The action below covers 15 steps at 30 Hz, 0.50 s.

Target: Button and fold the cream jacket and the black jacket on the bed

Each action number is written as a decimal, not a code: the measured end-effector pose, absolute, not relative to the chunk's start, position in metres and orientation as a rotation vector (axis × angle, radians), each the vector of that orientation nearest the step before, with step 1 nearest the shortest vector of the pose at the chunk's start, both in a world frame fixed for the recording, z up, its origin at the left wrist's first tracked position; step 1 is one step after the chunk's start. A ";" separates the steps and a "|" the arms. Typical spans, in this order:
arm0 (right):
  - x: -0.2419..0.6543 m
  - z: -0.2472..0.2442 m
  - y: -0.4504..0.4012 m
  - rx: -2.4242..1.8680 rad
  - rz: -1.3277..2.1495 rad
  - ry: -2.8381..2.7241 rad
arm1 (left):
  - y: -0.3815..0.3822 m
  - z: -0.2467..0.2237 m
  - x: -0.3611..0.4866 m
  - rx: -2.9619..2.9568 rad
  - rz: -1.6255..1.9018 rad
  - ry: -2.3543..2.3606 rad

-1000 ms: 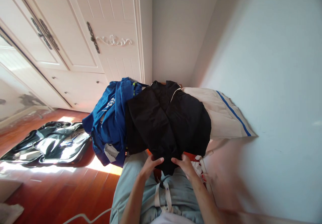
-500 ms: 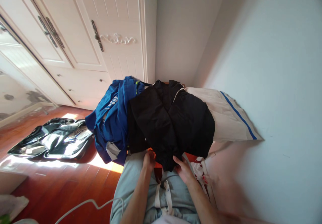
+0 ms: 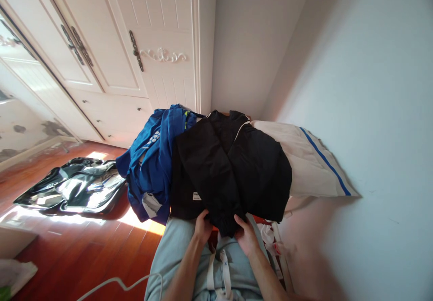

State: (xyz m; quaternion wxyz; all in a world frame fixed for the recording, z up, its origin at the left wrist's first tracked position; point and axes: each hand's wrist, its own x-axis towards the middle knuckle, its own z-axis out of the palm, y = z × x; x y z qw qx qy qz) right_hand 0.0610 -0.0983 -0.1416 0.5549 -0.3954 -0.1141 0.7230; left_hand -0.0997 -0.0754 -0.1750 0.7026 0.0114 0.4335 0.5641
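Note:
A black jacket (image 3: 260, 170) lies spread in front of my lap, one sleeve (image 3: 213, 161) folded diagonally across its front toward me. My left hand (image 3: 203, 229) is closed on the jacket's lower edge, left of the sleeve's cuff, its fingertips partly hidden by the cloth. My right hand (image 3: 246, 235) grips the right side of the cuff (image 3: 227, 224), thumb on top and fingers underneath. A small white label (image 3: 196, 196) shows near the hem, above my left hand. Left of the jacket, a blue garment (image 3: 149, 156) lies in a heap, touching it.
A cream cloth with a blue stripe (image 3: 309, 156) sticks out right of the jacket, by the wall (image 3: 379, 89). An open suitcase (image 3: 71, 186) lies on the wooden floor (image 3: 111, 251) at left. A white cable (image 3: 118, 280) crosses at lower left. Wardrobe doors (image 3: 115, 34) stand behind.
My left hand has risen to the jacket's hem beside the cuff. The white label now shows fully. My right hand stays at the cuff; the view has shifted slightly.

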 end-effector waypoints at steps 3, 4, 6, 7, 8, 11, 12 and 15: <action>0.063 -0.141 -0.103 -0.920 1.803 -0.188 | -0.097 -0.154 -0.100 -0.048 1.194 0.935; 0.064 -0.140 -0.105 -0.912 1.838 -0.169 | -0.104 -0.146 -0.100 -0.076 1.182 0.926; 0.067 -0.137 -0.112 -0.894 1.899 -0.163 | -0.117 -0.130 -0.098 -0.115 1.191 0.910; 0.068 -0.134 -0.116 -0.891 1.923 -0.171 | -0.123 -0.123 -0.097 -0.126 1.200 0.898; 0.070 -0.130 -0.119 -0.896 1.934 -0.178 | -0.129 -0.117 -0.095 -0.135 1.208 0.884; 0.074 -0.118 -0.132 -0.956 1.875 -0.206 | -0.140 -0.108 -0.096 -0.128 1.202 0.865; 0.076 -0.113 -0.136 -0.985 1.832 -0.224 | -0.143 -0.107 -0.098 -0.105 1.202 0.864; 0.082 -0.098 -0.145 -1.137 1.703 -0.257 | -0.148 -0.113 -0.115 0.043 1.201 0.846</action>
